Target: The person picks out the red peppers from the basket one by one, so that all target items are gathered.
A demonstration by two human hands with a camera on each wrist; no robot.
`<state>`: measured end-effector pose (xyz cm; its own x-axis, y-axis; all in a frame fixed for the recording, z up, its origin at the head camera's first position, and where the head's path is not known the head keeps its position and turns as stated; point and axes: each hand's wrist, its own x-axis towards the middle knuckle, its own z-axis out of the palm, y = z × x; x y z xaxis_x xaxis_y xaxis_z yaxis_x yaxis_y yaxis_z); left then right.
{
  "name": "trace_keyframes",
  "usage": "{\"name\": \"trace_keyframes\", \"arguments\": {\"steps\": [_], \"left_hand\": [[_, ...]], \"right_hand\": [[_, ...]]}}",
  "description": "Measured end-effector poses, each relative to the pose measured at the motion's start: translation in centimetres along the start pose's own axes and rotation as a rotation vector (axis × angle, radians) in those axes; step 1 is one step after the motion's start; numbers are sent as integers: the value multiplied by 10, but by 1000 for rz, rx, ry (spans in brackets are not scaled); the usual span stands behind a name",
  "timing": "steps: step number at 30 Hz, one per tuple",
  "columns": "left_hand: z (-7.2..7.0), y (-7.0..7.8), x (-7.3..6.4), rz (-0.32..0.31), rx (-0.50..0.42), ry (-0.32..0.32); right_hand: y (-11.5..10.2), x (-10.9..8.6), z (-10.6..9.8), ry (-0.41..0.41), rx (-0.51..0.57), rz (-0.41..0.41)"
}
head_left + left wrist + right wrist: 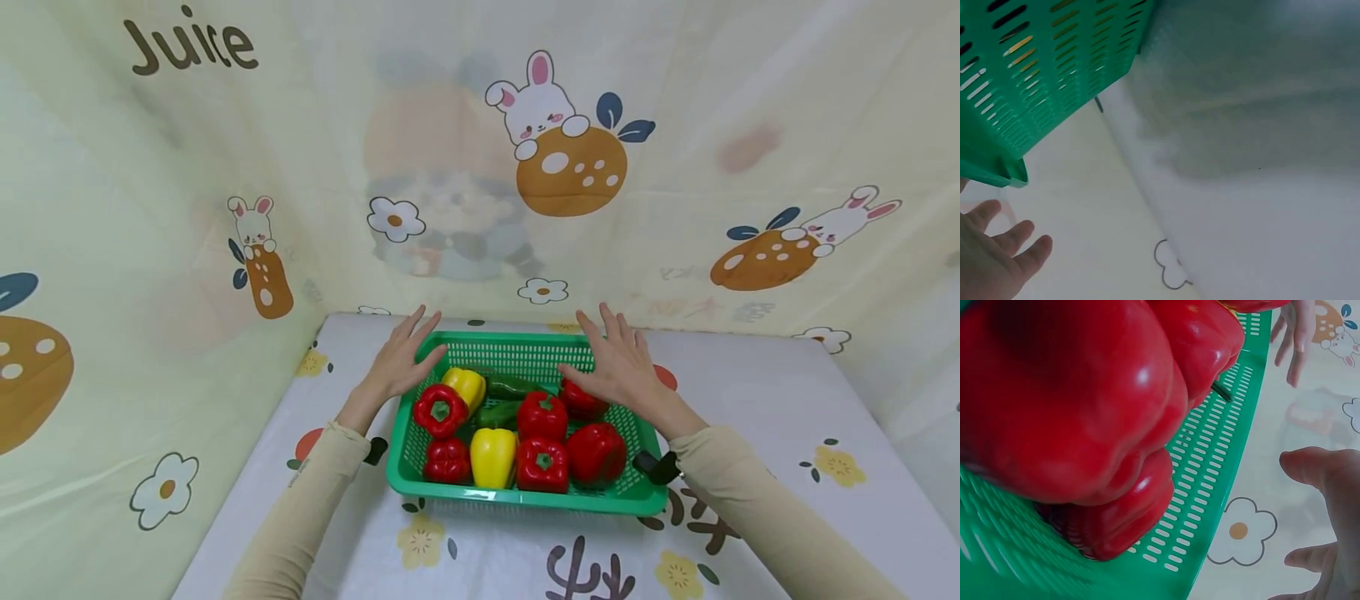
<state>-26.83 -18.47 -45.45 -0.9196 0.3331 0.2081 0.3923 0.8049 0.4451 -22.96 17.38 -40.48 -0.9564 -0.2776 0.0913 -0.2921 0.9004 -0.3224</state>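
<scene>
We see the left hand [397, 364] and right hand [622, 367] spread, gripping nothing. The walled basket [420, 487] probably keeps the peppers [596, 454] from rolling over the tabletop [750, 400].

Upper limbs: two, each covered by a long beige sleeve of plain, smooth-looking cloth. The left sleeve [307, 500] shows fine creases along the forearm and carries a small, dark, narrow marking [298, 473] on its outer side; the marking is too small to read. The right sleeve [772, 508] matches in colour. Each sleeve ends in a cuff at the wrist. Terminal members: left hand [399, 364] and right hand [624, 375], both bare. Wrist fittings: a compact black left unit [377, 451] and a black, block-shaped right unit [657, 468], each beside its cuff.
</scene>
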Motion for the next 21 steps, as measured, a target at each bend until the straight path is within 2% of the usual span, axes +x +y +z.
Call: {"name": "trace_keyframes", "arguments": {"steps": [6, 15, 21], "left_hand": [[3, -3, -1, -17, -45, 5], [13, -8, -2, -11, -113, 37], [21, -12, -5, -11, -209, 55]], "right_hand": [[0, 0, 5, -14, -2, -5], [5, -1, 8, -20, 5, -15], [7, -3, 9, -14, 11, -25]]}}
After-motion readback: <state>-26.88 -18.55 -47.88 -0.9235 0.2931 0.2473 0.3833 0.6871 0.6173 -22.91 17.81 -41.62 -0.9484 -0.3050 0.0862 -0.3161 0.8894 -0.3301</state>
